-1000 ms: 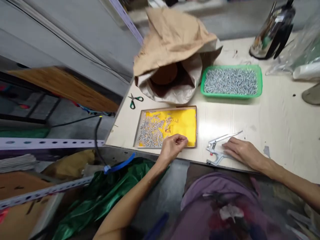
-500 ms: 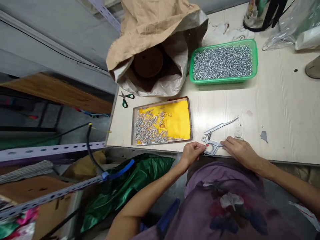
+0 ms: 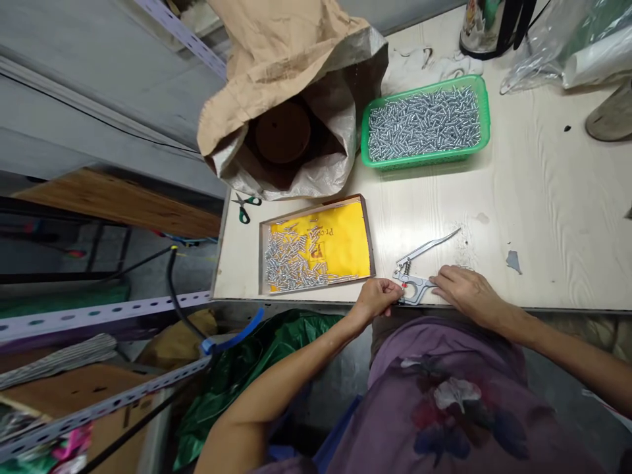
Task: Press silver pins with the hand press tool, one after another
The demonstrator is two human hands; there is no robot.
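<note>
A pair of silver snap fastener pliers [image 3: 417, 287] lies at the table's front edge, its handles spread apart and a red part in its jaw. My right hand [image 3: 467, 293] has its fingers closed on the end of the lower handle. At the jaw end, my left hand [image 3: 378, 299] is pinched with its fingertips beside the red part. Whatever those fingertips hold is too small to make out. Left of the pliers is a shallow box [image 3: 371, 243] with a yellow lining [image 3: 345, 234] and many small silver metal pieces [image 3: 291, 260].
A green plastic basket [image 3: 484, 122] full of small metal pieces stands farther back. Beside it is an open brown paper sack [image 3: 291, 59]. Green-handled scissors [image 3: 244, 207] lie near the left edge. A kettle [image 3: 486, 29] and clear plastic bags [image 3: 548, 49] are at the back right.
The camera view has shifted slightly, so things on the table appear moved a little left. Both hands keep nearly the same places at the pliers.
</note>
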